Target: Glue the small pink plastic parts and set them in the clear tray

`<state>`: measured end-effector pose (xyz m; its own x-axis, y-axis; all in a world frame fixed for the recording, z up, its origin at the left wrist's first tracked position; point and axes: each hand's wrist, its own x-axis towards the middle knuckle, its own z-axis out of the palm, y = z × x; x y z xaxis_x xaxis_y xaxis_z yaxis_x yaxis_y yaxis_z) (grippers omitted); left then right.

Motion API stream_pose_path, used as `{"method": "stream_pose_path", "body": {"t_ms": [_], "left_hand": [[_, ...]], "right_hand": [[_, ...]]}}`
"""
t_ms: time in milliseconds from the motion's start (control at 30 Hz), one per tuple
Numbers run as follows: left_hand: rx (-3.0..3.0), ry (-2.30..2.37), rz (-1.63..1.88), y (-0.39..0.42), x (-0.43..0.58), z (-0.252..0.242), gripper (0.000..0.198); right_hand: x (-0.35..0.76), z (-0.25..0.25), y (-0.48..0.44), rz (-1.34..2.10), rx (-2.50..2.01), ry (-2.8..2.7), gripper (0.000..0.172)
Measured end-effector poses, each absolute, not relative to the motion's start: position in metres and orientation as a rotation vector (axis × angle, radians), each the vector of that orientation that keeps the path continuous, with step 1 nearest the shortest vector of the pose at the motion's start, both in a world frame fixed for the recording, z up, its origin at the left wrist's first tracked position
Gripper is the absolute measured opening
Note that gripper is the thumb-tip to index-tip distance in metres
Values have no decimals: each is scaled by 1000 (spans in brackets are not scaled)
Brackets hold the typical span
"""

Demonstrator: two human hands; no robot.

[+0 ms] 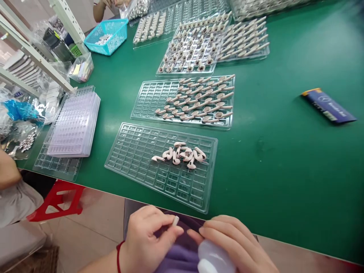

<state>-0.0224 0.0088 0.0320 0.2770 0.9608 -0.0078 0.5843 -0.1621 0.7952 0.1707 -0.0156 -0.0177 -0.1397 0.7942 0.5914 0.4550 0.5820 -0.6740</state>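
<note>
Nearby, left hand (148, 239) tight on white piece (175, 220), right hand (236, 242) closed round white bottle (213, 259).

Head view, looking forward and down, close above green table (284, 159)

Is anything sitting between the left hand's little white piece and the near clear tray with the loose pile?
Nothing visible. The left hand pinches the white piece at the table's near edge; only bare green table lies before the near tray, whose front cells are empty.
</note>
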Motion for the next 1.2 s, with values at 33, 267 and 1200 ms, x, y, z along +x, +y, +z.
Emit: {"method": "stream_pose_path", "body": {"t_ms": [33,267,1200], "left_hand": [[1975,1372,722,9,-24,34,7],[2297,1314,787,17,-25,39,10],[2486,1385,697,269,-12,47,11]], "right_hand": [[173,-17,-17,426,-1040,-1761,18],[185,-9,-11,349,-1170,-1696,15],[190,-16,13,319,-1228,-1540,21]]}}
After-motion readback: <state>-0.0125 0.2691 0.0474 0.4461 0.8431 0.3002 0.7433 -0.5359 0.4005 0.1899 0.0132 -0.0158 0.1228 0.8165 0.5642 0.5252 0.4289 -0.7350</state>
